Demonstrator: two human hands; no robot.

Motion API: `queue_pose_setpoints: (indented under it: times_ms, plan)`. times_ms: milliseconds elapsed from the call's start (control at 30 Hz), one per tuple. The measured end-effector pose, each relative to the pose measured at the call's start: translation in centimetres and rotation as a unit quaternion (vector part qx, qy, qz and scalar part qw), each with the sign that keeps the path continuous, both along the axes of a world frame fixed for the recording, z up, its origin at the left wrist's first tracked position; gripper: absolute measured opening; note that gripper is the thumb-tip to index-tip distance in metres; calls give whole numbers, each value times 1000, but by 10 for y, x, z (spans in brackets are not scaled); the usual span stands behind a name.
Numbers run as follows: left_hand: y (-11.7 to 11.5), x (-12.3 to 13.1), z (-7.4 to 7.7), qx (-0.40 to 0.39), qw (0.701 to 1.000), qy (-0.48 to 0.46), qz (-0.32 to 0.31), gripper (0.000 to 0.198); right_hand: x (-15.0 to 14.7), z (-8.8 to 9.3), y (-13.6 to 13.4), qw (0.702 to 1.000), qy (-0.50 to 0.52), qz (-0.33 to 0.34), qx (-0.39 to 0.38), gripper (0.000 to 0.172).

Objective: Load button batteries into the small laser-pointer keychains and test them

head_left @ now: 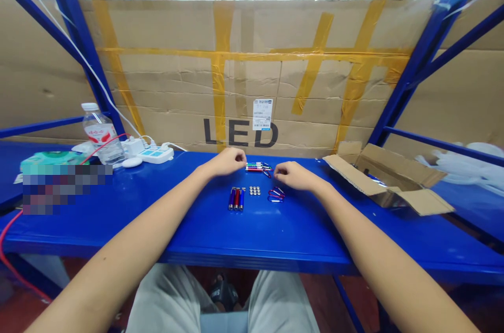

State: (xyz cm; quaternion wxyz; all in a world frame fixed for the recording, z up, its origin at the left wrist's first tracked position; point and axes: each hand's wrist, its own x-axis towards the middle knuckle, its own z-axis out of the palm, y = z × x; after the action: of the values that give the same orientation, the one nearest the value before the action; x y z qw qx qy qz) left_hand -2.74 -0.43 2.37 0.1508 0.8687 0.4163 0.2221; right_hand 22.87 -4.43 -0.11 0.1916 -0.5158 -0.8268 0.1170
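Note:
A small row of slim metal pen torches [256, 167], in green, silver, blue and red, lies crosswise on the blue table. At its left end my left hand [231, 160] is closed, with fingers curled; whatever they hold, if anything, is hidden. My right hand [294, 175] is beside the right end, fingers bent inward and closed, their contents also hidden. Nearer to me, three blue and red torch tubes [236, 199] lie side by side, with tiny pieces at their far ends. Several silver button cells [254, 190] sit in rows, left of red and blue carabiner clips [276, 195].
An open cardboard box [384, 178] with items inside stands at the right. On the left are a water bottle [102, 136], a white power strip [155, 153] and a green packet [55, 158]. A large cardboard sheet [177, 91] closes off the table's back.

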Motion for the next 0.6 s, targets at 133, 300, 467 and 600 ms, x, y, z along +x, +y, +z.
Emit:
queue_pose_setpoints:
  times_ms: [133,300,467,600]
  plan:
    - [16,26,-9,93,989,101,-55,26,1,-9,8,999,17,-23,28,26]
    - [22,46,-15,102,973,192,-72,26,-2,-19,20,998,-4,-14,59,28]
    - [22,47,-21,62,982,164,-66,22,-10,-26,29,997,-16,-22,71,25]
    - [19,48,-23,30,987,155,-41,15,-14,-29,32,997,-34,-6,66,18]
